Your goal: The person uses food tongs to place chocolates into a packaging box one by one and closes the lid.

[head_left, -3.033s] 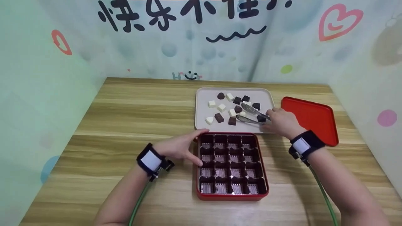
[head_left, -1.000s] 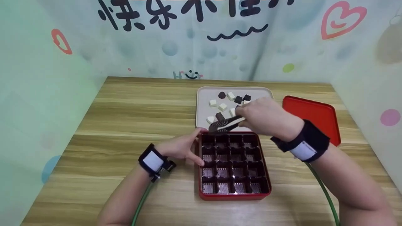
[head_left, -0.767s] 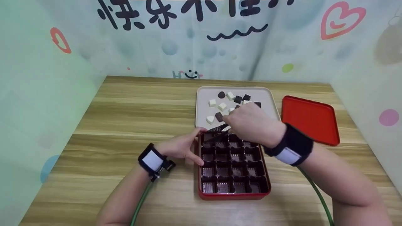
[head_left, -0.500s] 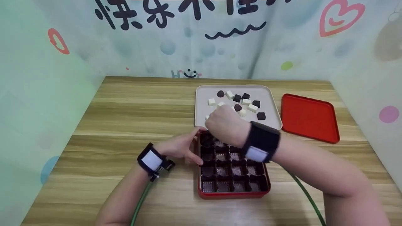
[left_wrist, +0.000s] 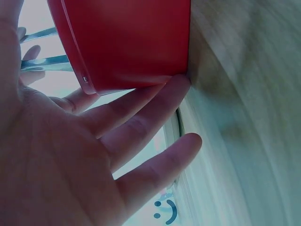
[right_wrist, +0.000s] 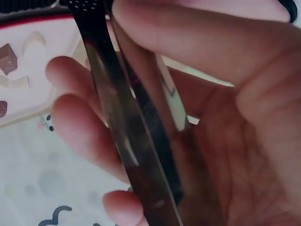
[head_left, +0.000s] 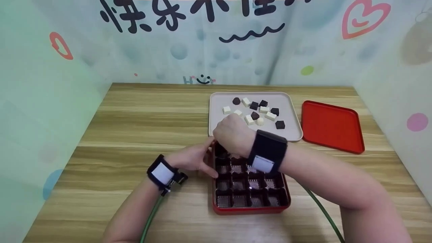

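A red box (head_left: 249,211) with a dark brown divided insert (head_left: 254,184) stands on the table. My left hand (head_left: 191,157) rests against its left side, the thumb at the rim and spread, straight fingers touching the wall by the back corner, as the left wrist view shows. With my right hand (head_left: 235,135) I grip metal tongs (right_wrist: 134,127) over the box's back left compartments. The tongs' tips are hidden behind that hand in the head view, so I cannot tell what they hold. Beyond lies a pale tray (head_left: 292,101) with white chocolates (head_left: 270,116) and dark chocolates (head_left: 280,125).
A red lid (head_left: 332,126) lies to the right of the tray. Straight behind the wooden table (head_left: 135,118) hangs a printed cloth (head_left: 162,50). Green cables (head_left: 325,212) run from both wristbands.
My right hand has carried the tongs from the tray's right side leftward and toward me, over the box's back left corner. The left hand has stayed at the box.
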### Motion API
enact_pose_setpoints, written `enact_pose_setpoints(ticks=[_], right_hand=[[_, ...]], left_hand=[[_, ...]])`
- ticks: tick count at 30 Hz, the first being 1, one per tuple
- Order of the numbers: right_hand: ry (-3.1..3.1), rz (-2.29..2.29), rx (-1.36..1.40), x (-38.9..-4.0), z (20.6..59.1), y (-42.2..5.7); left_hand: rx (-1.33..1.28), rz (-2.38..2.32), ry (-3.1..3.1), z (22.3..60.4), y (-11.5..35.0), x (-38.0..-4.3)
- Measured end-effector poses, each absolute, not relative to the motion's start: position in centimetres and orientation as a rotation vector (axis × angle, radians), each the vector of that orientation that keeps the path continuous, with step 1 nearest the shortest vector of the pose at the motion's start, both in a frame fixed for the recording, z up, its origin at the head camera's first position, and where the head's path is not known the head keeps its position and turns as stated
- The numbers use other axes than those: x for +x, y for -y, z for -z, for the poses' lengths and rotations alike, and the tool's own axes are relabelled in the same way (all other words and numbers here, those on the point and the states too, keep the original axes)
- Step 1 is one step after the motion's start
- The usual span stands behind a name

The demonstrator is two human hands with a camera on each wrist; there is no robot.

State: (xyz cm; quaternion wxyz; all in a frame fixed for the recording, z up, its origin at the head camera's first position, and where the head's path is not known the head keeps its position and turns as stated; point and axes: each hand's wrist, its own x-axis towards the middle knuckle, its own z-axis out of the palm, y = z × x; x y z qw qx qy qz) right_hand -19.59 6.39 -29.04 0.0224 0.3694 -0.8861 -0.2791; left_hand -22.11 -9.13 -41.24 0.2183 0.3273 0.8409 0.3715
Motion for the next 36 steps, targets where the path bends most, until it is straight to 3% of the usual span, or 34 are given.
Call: enact_pose_setpoints(ticks=[6, 12, 23, 36], right_hand=[[2.895, 0.683, 1.124, -19.4, 26.2, -9.2], [3.058, 0.408, 0.904, -20.9, 24.6, -13.9], [3.153, 0.218, 0.774, -26.6, 30.3, -17.1], [3.045, 0.242, 0.833, -27.6, 34.0, -15.0]], left_hand=[[0.943, -0.999, -2.341, 41.2, 9.2, -22.2], [0.942, -0.931, -2.377, 40.9, 9.1, -22.3], [0.941, -0.932, -2.385, 41.3, 9.1, -22.3], [0.92, -0.948, -2.368, 40.9, 9.2, -22.1]])
